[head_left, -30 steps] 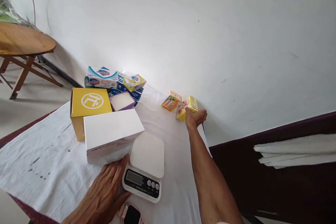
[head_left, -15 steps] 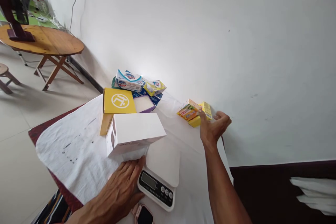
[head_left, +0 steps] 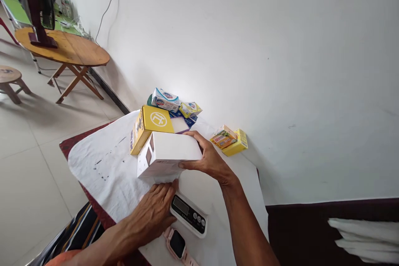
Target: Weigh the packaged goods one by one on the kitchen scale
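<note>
My right hand (head_left: 208, 158) grips the right end of a white cardboard box (head_left: 166, 153) lying on the white cloth (head_left: 102, 166), thumb underneath and fingers over the top edge. My left hand (head_left: 154, 210) lies flat on the cloth just below that box, its fingers spread and touching the left edge of a white digital kitchen scale (head_left: 190, 212). A pink smartwatch (head_left: 177, 244) lies in front of the scale. Two small yellow and orange boxes (head_left: 231, 140) stand by the wall, to the right of my right hand.
A yellow box (head_left: 151, 124) sits behind the white one, with a pile of soap boxes (head_left: 174, 106) beyond it by the wall. A round wooden folding table (head_left: 67, 52) and a stool (head_left: 9, 79) stand on the tiled floor at left. Folded white cloth (head_left: 364, 235) lies at lower right.
My right hand has left the small yellow box by the wall and come back left to take hold of the white box. The left hand has stayed by the scale.
</note>
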